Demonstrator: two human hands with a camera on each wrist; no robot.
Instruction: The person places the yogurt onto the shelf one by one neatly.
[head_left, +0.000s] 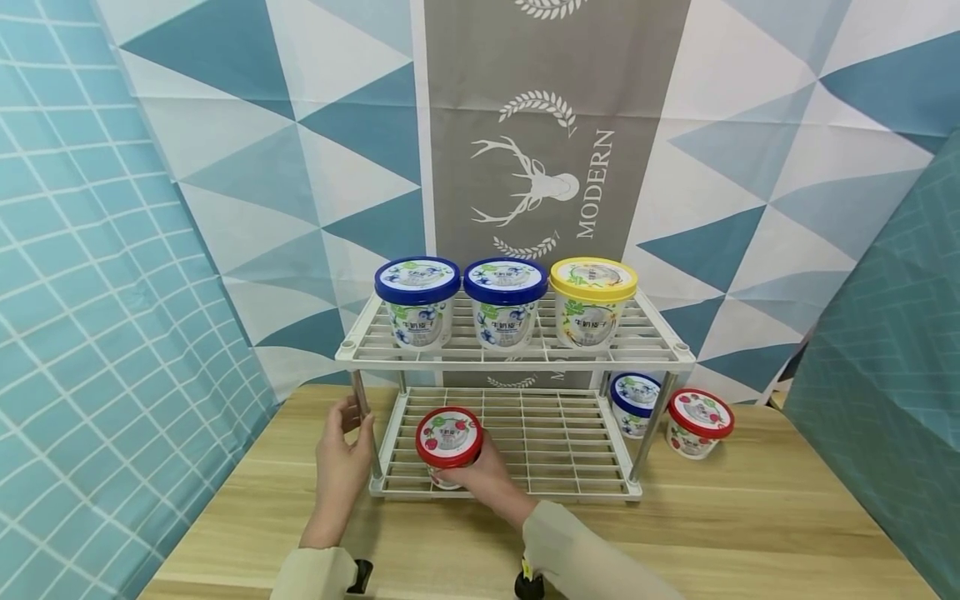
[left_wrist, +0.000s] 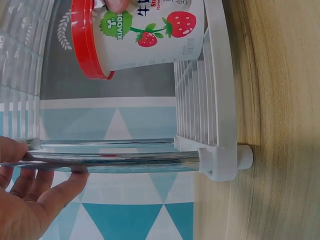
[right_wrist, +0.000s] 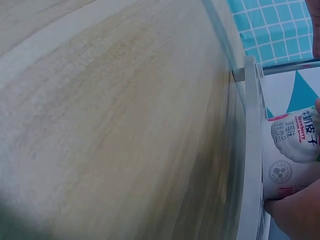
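Head view: right grip [head_left: 487, 477] clasps red-lidded tub [head_left: 449, 435], partly hiding it; to its left, left grip [head_left: 343, 454] pinches rack post [left_wrist: 145, 161].

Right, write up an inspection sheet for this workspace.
Surface: wood-grain table.
Job's things: white rack; red-lidded tub at its lower shelf; two blue-lidded tubs and a yellow-lidded tub on top.
Clutter: third blue-lidded tub and second red-lidded tub, right of the rack.
Grippers: left hand holds the left front post; right hand grips the red-lidded tub.
Cables: nothing seen.
Surroundings: triangle-patterned backdrop; tile-patterned sheet at left.
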